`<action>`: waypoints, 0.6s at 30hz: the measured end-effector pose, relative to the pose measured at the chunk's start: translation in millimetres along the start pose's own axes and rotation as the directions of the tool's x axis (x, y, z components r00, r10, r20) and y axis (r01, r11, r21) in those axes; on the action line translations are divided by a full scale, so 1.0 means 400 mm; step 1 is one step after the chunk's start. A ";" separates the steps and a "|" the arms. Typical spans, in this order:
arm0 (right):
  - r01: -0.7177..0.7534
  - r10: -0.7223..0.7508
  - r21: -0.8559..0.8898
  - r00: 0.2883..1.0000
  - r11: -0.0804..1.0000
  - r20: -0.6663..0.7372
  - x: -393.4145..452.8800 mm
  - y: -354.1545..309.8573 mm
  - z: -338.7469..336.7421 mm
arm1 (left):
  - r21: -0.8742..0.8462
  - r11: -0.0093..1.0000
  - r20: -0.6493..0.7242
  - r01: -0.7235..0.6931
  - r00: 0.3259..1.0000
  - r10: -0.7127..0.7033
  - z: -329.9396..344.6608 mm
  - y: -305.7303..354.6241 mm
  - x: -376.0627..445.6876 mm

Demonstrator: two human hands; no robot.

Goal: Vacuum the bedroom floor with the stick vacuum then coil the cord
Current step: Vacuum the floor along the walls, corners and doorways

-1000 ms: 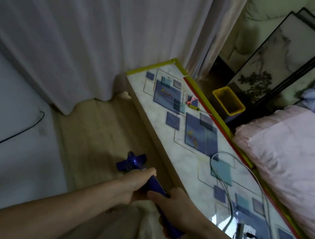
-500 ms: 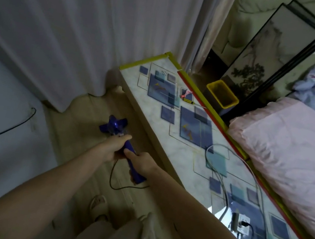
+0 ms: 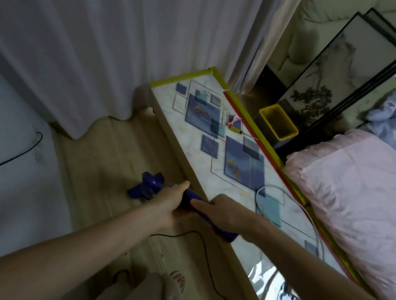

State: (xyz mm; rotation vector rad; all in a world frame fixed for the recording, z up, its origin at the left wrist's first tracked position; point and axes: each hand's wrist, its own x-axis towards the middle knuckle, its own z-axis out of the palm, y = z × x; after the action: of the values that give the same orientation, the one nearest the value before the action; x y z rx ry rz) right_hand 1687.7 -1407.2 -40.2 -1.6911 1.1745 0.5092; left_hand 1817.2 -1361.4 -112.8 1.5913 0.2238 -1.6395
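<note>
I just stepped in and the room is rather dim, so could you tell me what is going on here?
A person is vacuuming the strip of wooden floor between the white curtain and a long patterned bench. Both hands grip the blue stick vacuum: the left hand further down, the right hand nearer its top end. Its head sits on the floor beside the bench. The black cord trails loose, not yet coiled.

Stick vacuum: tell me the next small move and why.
Probably push the stick vacuum forward along the wooden floor toward the curtain. Both the left hand and right hand grip its blue handle, the head sits short of the curtain, and the black cord trails behind.
</note>
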 end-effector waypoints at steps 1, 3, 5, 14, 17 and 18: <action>-0.011 0.012 -0.035 1.000 0.999 0.025 -0.011 0.012 -0.030 | -0.044 0.999 0.005 0.008 1.000 -0.008 0.024 -0.010 -0.001; -0.022 0.028 -0.089 0.997 0.996 0.066 -0.016 0.038 -0.092 | -0.139 0.990 0.035 0.028 0.999 -0.023 0.072 -0.019 0.004; -0.028 0.040 -0.132 0.995 0.991 0.087 0.000 0.064 -0.142 | -0.200 0.979 0.058 0.028 0.998 -0.017 0.117 -0.015 0.007; 0.032 -0.029 -0.127 0.999 0.991 0.030 0.116 0.099 -0.095 | -0.069 0.998 -0.048 -0.008 0.999 0.005 0.112 0.026 0.062; 0.093 -0.091 -0.124 0.995 0.988 0.028 0.195 0.070 -0.018 | -0.126 0.991 -0.135 -0.034 0.991 0.017 0.046 0.048 0.085; 0.100 -0.096 -0.105 0.994 0.989 0.043 0.225 0.053 0.007 | -0.133 0.990 -0.159 -0.049 0.987 0.027 0.020 0.057 0.097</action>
State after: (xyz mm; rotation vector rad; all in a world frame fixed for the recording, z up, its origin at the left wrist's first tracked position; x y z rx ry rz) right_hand 1709.5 -1448.0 -120.2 -1.8138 1.0471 0.5490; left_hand 1831.2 -1397.7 -136.8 1.6108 0.3776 -1.4396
